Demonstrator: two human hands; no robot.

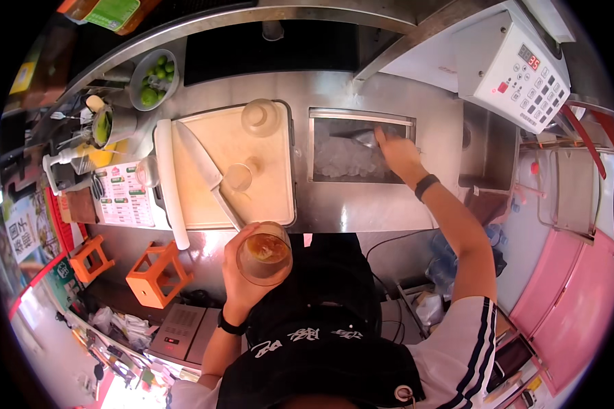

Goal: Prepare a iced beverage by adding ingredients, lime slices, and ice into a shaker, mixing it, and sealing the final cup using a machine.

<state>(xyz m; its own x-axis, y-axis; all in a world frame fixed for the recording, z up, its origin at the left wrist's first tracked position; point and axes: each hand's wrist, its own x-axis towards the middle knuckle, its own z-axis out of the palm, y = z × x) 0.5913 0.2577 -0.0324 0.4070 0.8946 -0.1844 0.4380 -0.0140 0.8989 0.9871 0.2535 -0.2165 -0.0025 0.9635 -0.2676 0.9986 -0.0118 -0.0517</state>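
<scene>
A clear cup [264, 268] with amber liquid low inside is held in my left hand [243, 271], over the counter's front edge. My right hand [396, 153] grips a metal scoop [366, 137] in a sunken steel bin of ice [345, 156]. Between the hands and to the left lies a cream cutting board [271, 204] in a dark frame. On it are a large knife [199, 153], its handle towards my left hand, a small clear cup [238, 177] and a clear round vessel [260, 117]. A white roll or rod [171, 184] lies along the board's left edge.
A bowl of green limes [156, 82] stands at the back left. Left of the board are a printed menu sheet [125, 194], a pump bottle [61, 158] and a metal container [120, 125]. On the right are a steel sink [488, 148] and a white machine with keypad [522, 71]. Orange stools [156, 276] stand below.
</scene>
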